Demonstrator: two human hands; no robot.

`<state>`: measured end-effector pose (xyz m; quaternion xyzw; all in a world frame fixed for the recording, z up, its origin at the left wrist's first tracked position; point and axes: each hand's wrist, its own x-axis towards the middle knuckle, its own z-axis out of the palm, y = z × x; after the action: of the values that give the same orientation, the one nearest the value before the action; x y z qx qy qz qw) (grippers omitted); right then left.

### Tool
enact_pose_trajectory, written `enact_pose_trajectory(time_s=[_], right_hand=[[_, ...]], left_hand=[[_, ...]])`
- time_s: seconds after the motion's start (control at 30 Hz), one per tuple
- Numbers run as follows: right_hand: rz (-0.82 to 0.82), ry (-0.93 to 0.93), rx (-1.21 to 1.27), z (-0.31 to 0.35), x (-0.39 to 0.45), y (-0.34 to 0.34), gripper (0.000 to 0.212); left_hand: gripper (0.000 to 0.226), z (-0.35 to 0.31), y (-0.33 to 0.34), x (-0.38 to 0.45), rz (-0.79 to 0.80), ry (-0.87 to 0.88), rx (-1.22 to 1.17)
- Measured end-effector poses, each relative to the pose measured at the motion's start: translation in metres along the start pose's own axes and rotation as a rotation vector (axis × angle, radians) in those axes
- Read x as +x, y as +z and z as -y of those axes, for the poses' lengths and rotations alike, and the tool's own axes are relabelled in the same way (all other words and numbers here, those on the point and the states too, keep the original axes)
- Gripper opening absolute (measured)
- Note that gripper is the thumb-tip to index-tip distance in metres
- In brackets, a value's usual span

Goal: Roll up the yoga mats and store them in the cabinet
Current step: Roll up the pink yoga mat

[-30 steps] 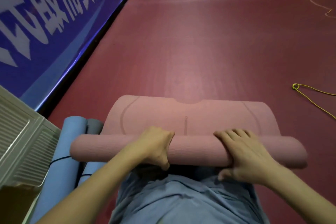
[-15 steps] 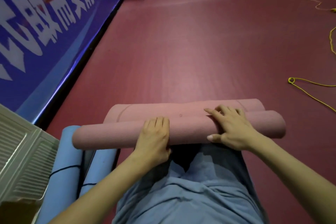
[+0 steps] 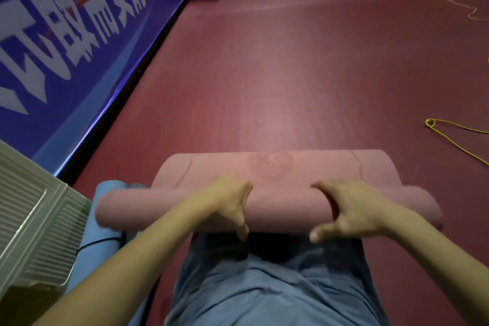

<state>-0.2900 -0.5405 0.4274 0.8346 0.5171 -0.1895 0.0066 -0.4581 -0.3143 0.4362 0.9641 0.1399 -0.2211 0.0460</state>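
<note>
Both the left hand (image 3: 227,201) and right hand (image 3: 352,209) curl over the pink mat roll (image 3: 283,209), gripping it spaced apart to keep it winding evenly across the floor (image 3: 291,74)

Three mats show: one pink mat (image 3: 285,209), partly rolled, and two blue mats, one larger blue mat (image 3: 105,243) at the left and a second blue mat (image 3: 140,307) partly hidden under the arm. Two hands are on the pink one, the left hand (image 3: 227,201) and the right hand (image 3: 352,209). One yellow cord (image 3: 455,137) lies on the floor. One white louvered panel (image 3: 34,219) stands at the left.
</note>
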Motion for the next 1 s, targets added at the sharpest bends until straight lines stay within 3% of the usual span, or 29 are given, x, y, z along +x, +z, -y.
enact_pose_trajectory(time_s=[0.07, 0.1, 0.2, 0.27, 0.33, 0.4, 0.5, 0.57, 0.6, 0.7, 0.73, 0.87, 1.0], right_hand=[[-0.003, -0.021, -0.017, 0.008, -0.026, 0.024, 0.114], [-0.079, -0.035, -0.013, 0.010, -0.034, 0.035, 0.109], [-0.522, -0.128, 0.087, 0.004, -0.032, 0.050, 0.082], [-0.640, -0.164, 0.050, -0.001, -0.019, 0.045, 0.062], [-0.626, -0.081, -0.023, -0.005, -0.002, 0.038, 0.052], [-0.528, 0.055, -0.119, -0.003, 0.014, 0.029, 0.055], [-0.369, 0.167, -0.140, 0.003, 0.041, 0.016, 0.047], [-0.336, 0.171, -0.127, 0.001, 0.057, 0.012, 0.046], [-0.351, 0.180, -0.115, -0.004, 0.064, 0.010, 0.045], [-0.543, 0.207, 0.031, -0.012, 0.080, 0.005, 0.039], [-0.561, 0.204, 0.045, -0.011, 0.084, 0.002, 0.039], [-0.409, 0.162, 0.111, 0.003, 0.077, -0.012, 0.060], [-0.214, 0.032, 0.297, 0.011, 0.016, -0.017, 0.077]], left_hand=[[0.071, -0.008, 0.022, -0.020, 0.065, 0.030, -0.055], [0.072, -0.009, 0.030, -0.025, 0.062, 0.035, -0.079], [0.085, 0.005, 0.035, -0.013, 0.006, 0.043, -0.172], [0.109, 0.024, 0.028, 0.005, -0.021, 0.100, -0.273], [0.121, 0.044, 0.016, 0.021, -0.098, 0.142, -0.410], [0.111, 0.060, 0.004, 0.029, -0.205, 0.152, -0.405], [0.073, 0.057, -0.008, 0.025, -0.293, 0.180, -0.174], [0.070, 0.037, -0.005, 0.018, -0.332, 0.149, 0.019], [0.079, 0.027, 0.004, 0.017, -0.337, 0.119, 0.095], [0.135, 0.013, 0.025, 0.026, -0.293, -0.002, 0.163], [0.135, 0.015, 0.025, 0.032, -0.299, -0.029, 0.145], [0.087, 0.028, -0.002, 0.033, -0.257, -0.010, 0.054], [0.081, 0.012, -0.006, -0.007, -0.040, 0.047, -0.024]])
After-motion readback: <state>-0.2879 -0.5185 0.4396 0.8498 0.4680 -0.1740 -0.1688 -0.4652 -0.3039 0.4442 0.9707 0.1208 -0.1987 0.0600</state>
